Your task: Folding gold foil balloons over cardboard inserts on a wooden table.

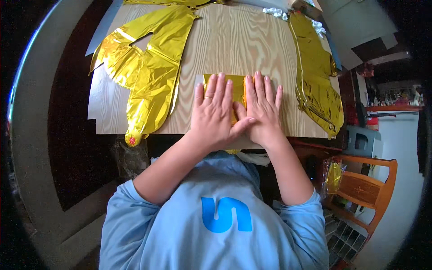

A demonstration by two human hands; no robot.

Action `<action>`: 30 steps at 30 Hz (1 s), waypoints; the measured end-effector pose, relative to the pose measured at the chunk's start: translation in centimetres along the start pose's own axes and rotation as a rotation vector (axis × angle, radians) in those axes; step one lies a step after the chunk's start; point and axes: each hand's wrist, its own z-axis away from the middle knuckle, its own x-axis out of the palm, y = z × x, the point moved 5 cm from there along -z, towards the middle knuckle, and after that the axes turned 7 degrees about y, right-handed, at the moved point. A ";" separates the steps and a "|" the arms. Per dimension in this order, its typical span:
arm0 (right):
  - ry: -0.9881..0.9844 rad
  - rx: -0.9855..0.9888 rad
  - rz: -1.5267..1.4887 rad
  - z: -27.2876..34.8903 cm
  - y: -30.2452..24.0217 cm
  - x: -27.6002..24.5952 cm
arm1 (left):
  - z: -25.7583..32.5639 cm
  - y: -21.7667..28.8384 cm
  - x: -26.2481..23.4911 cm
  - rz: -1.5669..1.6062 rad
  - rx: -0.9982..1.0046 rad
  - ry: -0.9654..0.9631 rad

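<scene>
My left hand [212, 114] and my right hand [264, 110] lie flat, side by side, near the front edge of the wooden table [225, 36]. Both press on a folded piece of shiny gold foil [236, 84], most of it hidden beneath them. Fingers point away from me, and my left thumb crosses over toward the right hand. A pale flat sheet [199, 79] peeks out by the left fingertips. To the left spreads a large flat gold foil balloon [157, 72], its narrow end hanging over the table edge. Another flat gold foil balloon [312, 72] lies at the right.
More gold foil [175, 2] runs along the far edge. Crumpled white pieces [275, 12] sit at the far right. A wooden chair [364, 189] stands at my right, with a clear packet of gold foil [334, 177] hanging on it. Behind it is a grey-blue plastic stool [357, 139].
</scene>
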 end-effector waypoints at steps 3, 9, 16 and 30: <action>0.016 0.000 -0.035 -0.1 -0.4 -0.5 | 0.9 -1.3 -0.5 -0.088 0.003 0.028; -0.005 0.004 -0.057 -0.2 -0.1 -0.6 | 1.9 -4.6 -5.5 0.492 -0.039 -0.048; -0.109 0.033 -0.169 -0.6 0.1 -1.5 | 4.0 -4.1 -6.9 0.310 0.386 -0.025; 0.006 -0.299 -0.302 -2.3 -3.7 -1.5 | 4.6 -4.7 -6.4 0.268 0.527 0.067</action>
